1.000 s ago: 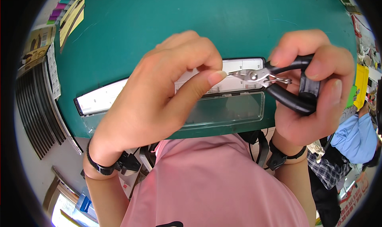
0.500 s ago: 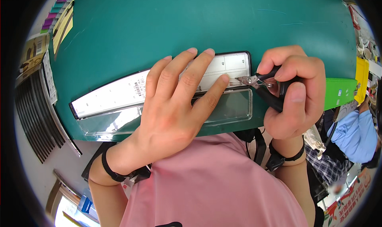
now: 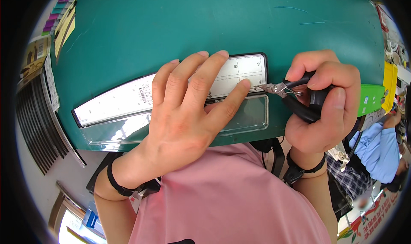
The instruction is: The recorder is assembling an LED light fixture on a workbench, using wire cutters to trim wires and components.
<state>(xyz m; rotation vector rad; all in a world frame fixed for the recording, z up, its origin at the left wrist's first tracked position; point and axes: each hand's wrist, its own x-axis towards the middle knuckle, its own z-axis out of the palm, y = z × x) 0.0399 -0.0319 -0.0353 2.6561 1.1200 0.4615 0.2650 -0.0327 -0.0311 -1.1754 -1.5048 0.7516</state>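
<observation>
My left hand (image 3: pixel 184 103) lies across a long, tapered, black-rimmed case (image 3: pixel 115 100) that holds a white printed card. Its fingers are spread, pressing the case down, and the index fingertip rests near thin metal wires or pins (image 3: pixel 254 89). Between this hand and the table edge sits the case's clear plastic lid (image 3: pixel 250 115). Wrapped round the black handles of small pliers (image 3: pixel 304 111), my right hand (image 3: pixel 329 103) is closed. The pliers' pointed metal jaws reach over the right end of the card, at the wires. Whether the jaws grip a wire is too small to tell.
The case lies on a green table (image 3: pixel 184 21). Two thin blue strands (image 3: pixel 291 8) are farther back. A green board (image 3: pixel 371 99) and a yellow piece (image 3: pixel 389 88) stand at the right, near another person's blue sleeve (image 3: pixel 370 152). A ribbed dark rack (image 3: pixel 43 124) is at left.
My right hand and the pliers have shifted a little to the right. The case and my left hand have slid slightly left. The person at the right has leaned lower.
</observation>
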